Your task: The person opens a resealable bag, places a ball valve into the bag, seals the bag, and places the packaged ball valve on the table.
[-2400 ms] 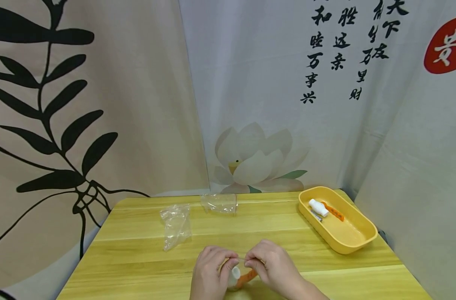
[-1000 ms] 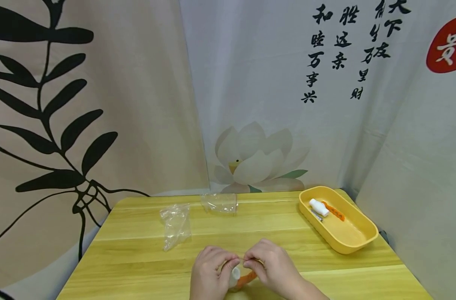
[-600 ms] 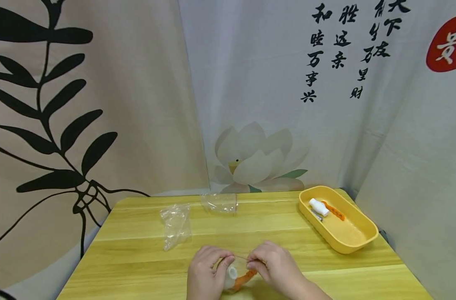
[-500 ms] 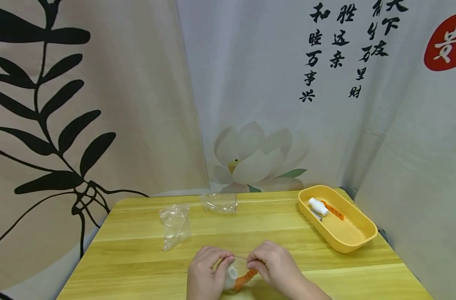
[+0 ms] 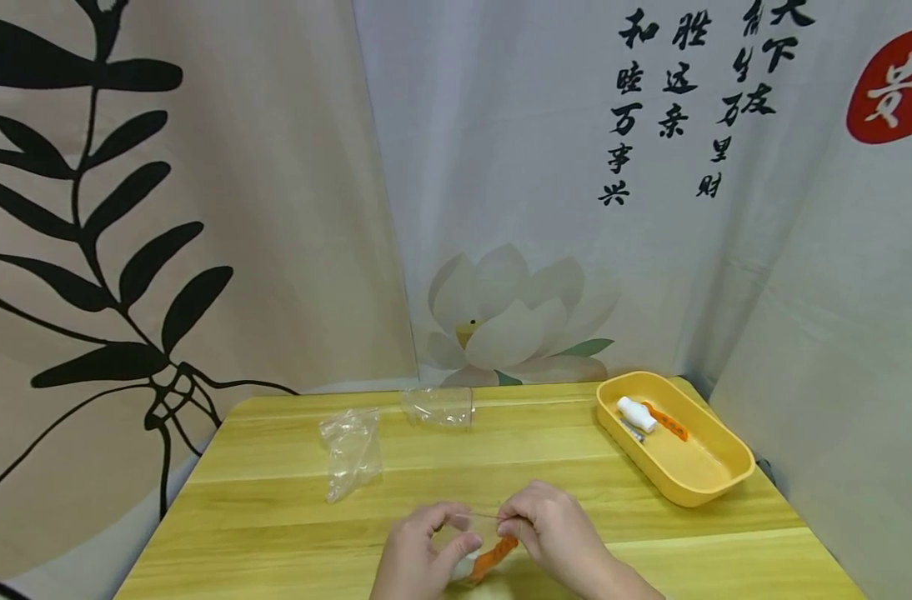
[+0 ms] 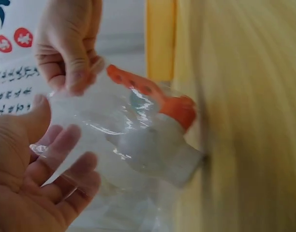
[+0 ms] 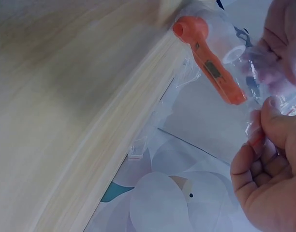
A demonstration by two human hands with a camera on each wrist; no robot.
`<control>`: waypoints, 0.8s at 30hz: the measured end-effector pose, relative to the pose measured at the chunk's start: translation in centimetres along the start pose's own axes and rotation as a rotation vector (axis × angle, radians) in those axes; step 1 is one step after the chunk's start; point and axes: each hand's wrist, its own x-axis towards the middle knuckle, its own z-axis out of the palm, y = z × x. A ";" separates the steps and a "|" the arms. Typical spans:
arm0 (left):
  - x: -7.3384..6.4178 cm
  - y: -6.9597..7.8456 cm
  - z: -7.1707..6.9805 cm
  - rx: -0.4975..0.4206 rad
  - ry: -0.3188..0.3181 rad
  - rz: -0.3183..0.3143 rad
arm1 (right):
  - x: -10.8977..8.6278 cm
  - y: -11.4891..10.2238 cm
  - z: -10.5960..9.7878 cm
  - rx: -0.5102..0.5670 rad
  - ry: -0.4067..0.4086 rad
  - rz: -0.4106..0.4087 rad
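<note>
A clear plastic bag [image 6: 97,128] with a thin strip along its mouth stands between the hands. Inside it lie a white plastic part [image 6: 150,150] with a tube-like end and an orange strip [image 7: 206,58] with a ring at one end and holes along it. My right hand [image 5: 557,533] pinches the bag's edge between thumb and bent fingers. On the other side, my left hand [image 5: 424,557] has its thumb and fingers spread apart; its fingers show through the film in the left wrist view, whether inside or behind the bag I cannot tell.
A yellow tray [image 5: 707,487] at the right holds a white part [image 5: 638,414], an orange strip [image 5: 668,422] and a small grey piece [image 5: 633,430]. Farther back on the wooden table [image 5: 261,500] lie a crumpled clear bag [image 5: 353,454] and another clear bag [image 5: 438,407]. A printed curtain hangs behind.
My left hand has let go of the bag's edge and spread its thumb away from its fingers. The right hand keeps its pinch, having shifted slightly right. The bag's mouth has widened.
</note>
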 end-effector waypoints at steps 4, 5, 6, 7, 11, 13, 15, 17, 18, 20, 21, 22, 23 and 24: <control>-0.2 -0.7 -0.2 -0.022 -0.237 -0.123 | -0.1 0.1 -0.1 0.009 -0.018 0.027; -0.2 -0.9 -0.1 -0.025 -0.278 -0.147 | -0.1 0.1 -0.1 0.010 -0.021 0.031; -0.2 -1.2 -0.1 -0.024 -0.310 -0.165 | -0.1 0.1 -0.1 0.009 -0.022 0.035; -0.1 -1.4 0.0 -0.018 -0.332 -0.173 | -0.1 0.2 -0.1 0.010 -0.024 0.037; 0.0 -2.1 0.1 -0.001 -0.362 -0.167 | -0.2 0.3 -0.1 -0.002 -0.012 0.032; -0.1 -2.4 0.2 0.006 -0.358 -0.158 | -0.2 0.4 0.0 -0.011 0.002 0.025; -0.1 -2.5 0.2 0.015 -0.348 -0.152 | -0.1 0.5 0.0 -0.018 0.013 0.019; -0.1 -2.6 0.3 0.026 -0.340 -0.149 | -0.1 0.6 0.1 -0.018 0.018 0.017; -0.2 -2.6 0.4 0.031 -0.337 -0.148 | -0.1 0.6 0.1 -0.016 0.018 0.017; -0.2 -2.7 0.5 0.032 -0.334 -0.152 | -0.2 0.7 0.1 -0.017 0.017 0.017; -0.2 -2.8 0.5 0.032 -0.334 -0.155 | -0.2 0.7 0.1 -0.018 0.017 0.018; -0.2 -2.8 0.6 0.028 -0.336 -0.157 | -0.2 0.8 0.1 -0.018 0.018 0.019; -0.2 -2.9 0.6 0.025 -0.338 -0.160 | -0.2 0.8 0.1 -0.019 0.019 0.020; -0.2 -3.0 0.7 0.023 -0.341 -0.163 | -0.3 0.8 0.1 -0.020 0.020 0.023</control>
